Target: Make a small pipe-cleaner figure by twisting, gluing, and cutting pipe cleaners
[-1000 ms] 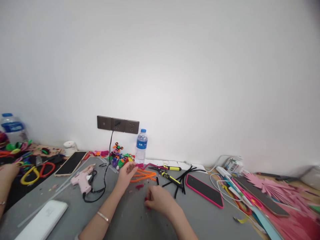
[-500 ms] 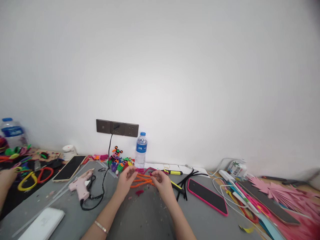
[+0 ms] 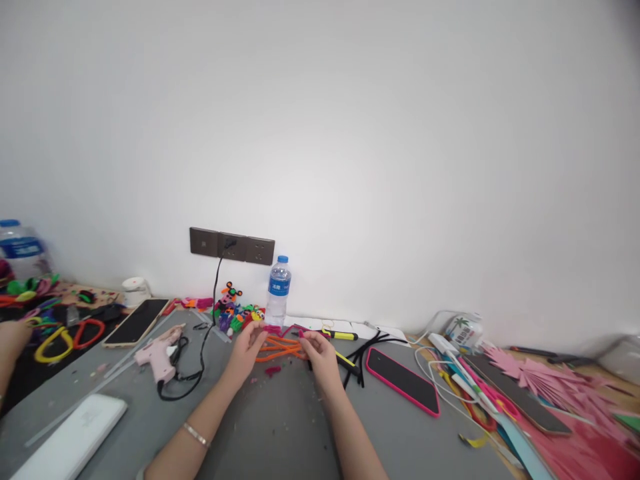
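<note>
My left hand (image 3: pixel 247 348) and my right hand (image 3: pixel 320 352) are raised side by side over the grey table (image 3: pixel 280 433), fingers curled in a pinch. Each holds an end of a small magenta pipe-cleaner piece (image 3: pixel 274 329), which is tiny and partly hidden by the fingers. Orange pipe cleaners (image 3: pixel 280 348) lie on the table just behind and between the hands. A small magenta scrap (image 3: pixel 273 371) rests on the table below the left hand. A bracelet sits on my left wrist.
A pink glue gun (image 3: pixel 157 353) with black cord lies left; a water bottle (image 3: pixel 277 291) and small colourful figures (image 3: pixel 233 313) stand by the wall sockets. Yellow-handled pliers (image 3: pixel 345 333), black pipe cleaners, a pink-cased phone (image 3: pixel 403 380) and pink paper lie right. Another person's hand (image 3: pixel 10 340) is far left.
My right hand rose from the table near the front and moved forward to meet the left hand over the orange pipe cleaners. The left hand stayed about where it was.
</note>
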`<state>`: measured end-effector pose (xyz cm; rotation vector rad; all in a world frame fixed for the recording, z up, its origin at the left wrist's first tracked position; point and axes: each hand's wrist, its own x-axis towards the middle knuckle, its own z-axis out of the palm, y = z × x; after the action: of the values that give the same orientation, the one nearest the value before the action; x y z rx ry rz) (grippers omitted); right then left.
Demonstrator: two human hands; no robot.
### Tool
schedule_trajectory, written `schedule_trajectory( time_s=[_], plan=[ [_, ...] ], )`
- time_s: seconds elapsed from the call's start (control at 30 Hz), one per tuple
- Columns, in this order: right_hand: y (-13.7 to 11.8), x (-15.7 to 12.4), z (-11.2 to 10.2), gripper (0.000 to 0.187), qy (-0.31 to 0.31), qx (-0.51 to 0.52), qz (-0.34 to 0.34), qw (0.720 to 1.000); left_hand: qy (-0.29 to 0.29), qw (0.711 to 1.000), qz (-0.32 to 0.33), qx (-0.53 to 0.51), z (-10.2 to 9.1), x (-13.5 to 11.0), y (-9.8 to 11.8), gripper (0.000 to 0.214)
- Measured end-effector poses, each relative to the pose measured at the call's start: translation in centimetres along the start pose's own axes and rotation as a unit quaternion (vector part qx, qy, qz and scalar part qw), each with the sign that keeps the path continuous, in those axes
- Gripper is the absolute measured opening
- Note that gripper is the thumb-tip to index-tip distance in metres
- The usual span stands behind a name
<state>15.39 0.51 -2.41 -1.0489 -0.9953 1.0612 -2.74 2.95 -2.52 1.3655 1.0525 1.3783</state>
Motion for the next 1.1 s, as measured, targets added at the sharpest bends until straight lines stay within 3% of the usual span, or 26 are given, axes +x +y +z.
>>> schedule_trajectory(
  time_s=[0.27,0.73,1.1],
  plan=[
    [0.26,-0.11,0.13,0.040,-0.002,0.020,0.009,1.000,-0.001,1.000,-0.005,-0.021,0.06,-0.09,-0.51,0.033],
    [0.05,-0.16,0.11,0.029,0.002,0.000,-0.014,1.000,-0.059,0.998,0.010,0.036,0.29,-0.20,-0.31,0.026],
    [0.08,-0.37,0.17,0.023,0.000,-0.169,-0.127,0.977,-0.092,0.993,0.023,0.069,0.53,-0.47,0.32,0.023]
  ],
)
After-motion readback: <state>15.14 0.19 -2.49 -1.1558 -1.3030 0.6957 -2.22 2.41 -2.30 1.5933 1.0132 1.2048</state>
